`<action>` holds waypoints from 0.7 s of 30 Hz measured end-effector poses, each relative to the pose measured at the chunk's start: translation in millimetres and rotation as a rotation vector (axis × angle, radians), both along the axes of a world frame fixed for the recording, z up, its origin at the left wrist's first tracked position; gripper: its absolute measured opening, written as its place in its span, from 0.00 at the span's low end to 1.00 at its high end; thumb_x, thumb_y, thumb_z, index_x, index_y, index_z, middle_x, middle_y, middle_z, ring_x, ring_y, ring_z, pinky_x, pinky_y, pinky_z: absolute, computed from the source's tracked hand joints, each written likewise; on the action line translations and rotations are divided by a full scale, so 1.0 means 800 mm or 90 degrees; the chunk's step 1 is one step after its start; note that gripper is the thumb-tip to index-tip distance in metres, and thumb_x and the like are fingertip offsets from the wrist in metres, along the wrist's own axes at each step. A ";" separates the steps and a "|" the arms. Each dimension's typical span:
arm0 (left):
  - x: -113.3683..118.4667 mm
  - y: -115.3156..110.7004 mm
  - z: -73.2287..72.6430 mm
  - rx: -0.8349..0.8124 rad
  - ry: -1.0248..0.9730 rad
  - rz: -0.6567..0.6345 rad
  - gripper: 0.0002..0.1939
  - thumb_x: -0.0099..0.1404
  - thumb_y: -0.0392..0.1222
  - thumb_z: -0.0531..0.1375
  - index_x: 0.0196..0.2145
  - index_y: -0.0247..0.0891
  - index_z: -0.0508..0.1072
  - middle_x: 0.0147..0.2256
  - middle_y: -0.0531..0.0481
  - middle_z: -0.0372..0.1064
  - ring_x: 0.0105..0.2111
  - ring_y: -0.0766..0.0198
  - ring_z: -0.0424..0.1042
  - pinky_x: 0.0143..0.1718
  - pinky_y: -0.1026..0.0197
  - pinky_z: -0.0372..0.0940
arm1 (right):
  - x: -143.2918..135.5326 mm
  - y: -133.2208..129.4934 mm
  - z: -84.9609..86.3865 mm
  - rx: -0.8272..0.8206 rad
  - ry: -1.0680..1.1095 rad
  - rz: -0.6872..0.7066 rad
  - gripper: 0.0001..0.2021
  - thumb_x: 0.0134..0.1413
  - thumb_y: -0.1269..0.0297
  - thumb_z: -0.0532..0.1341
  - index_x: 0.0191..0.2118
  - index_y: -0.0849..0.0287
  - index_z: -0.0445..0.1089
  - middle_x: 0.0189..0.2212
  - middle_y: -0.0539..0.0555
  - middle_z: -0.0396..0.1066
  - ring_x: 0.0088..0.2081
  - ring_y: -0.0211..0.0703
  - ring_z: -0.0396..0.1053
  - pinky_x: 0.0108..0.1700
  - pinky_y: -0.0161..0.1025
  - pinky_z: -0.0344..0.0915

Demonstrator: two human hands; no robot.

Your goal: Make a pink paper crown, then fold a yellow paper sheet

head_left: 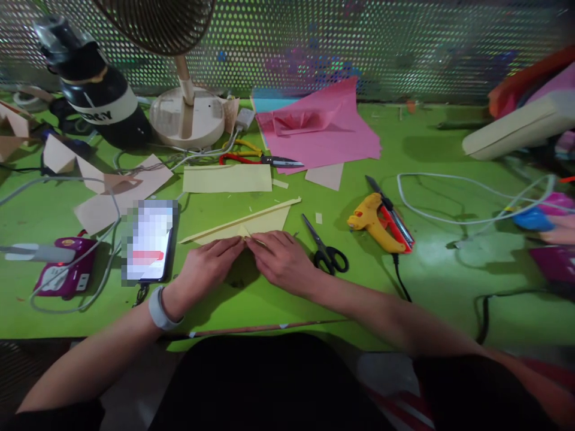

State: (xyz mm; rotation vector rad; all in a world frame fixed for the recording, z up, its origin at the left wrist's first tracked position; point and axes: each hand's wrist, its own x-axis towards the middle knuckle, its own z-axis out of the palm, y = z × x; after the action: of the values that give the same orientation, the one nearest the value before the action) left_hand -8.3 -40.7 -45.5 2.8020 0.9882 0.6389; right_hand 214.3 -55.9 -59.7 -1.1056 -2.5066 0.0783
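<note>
My left hand [213,263] and my right hand [281,257] meet at the near edge of a pale yellow sheet of paper [269,222]. The fingertips of both are pinched together on a small peaked part of that paper. The sheet's far edge has a narrow folded strip running at a slant. How the paper lies beneath the fingers is hidden. Black-handled scissors [330,254] lie to the right of my right hand. A phone [150,239] rests to the left of my left hand. Beyond the sheet lies a yellow paper strip [227,179].
A yellow glue gun [372,221] and a red utility knife [398,227] lie on the right. Pink paper [327,131], red-and-yellow-handled scissors [278,161], a fan base [188,117] and a black bottle [105,102] are at the back. Cables loop around a purple power socket [67,269].
</note>
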 end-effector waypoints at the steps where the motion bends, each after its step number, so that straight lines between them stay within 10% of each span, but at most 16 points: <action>1: 0.000 0.000 0.000 -0.011 -0.009 0.004 0.17 0.70 0.29 0.52 0.53 0.34 0.72 0.51 0.40 0.76 0.44 0.59 0.79 0.41 0.57 0.77 | 0.000 0.000 0.000 0.010 0.001 0.000 0.17 0.65 0.71 0.55 0.55 0.69 0.71 0.48 0.67 0.74 0.46 0.51 0.68 0.47 0.51 0.70; 21: 0.006 0.004 -0.006 0.034 0.089 0.030 0.13 0.69 0.30 0.56 0.49 0.32 0.74 0.51 0.40 0.75 0.47 0.52 0.75 0.47 0.50 0.72 | -0.001 -0.001 -0.002 0.024 -0.014 -0.009 0.15 0.66 0.70 0.55 0.52 0.67 0.75 0.48 0.67 0.75 0.46 0.52 0.70 0.45 0.51 0.71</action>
State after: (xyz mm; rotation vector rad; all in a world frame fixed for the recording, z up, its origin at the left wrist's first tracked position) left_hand -3.8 -37.7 -50.1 2.9130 1.0785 0.4868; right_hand 213.5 -56.8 -61.5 -1.1157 -2.5087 0.0139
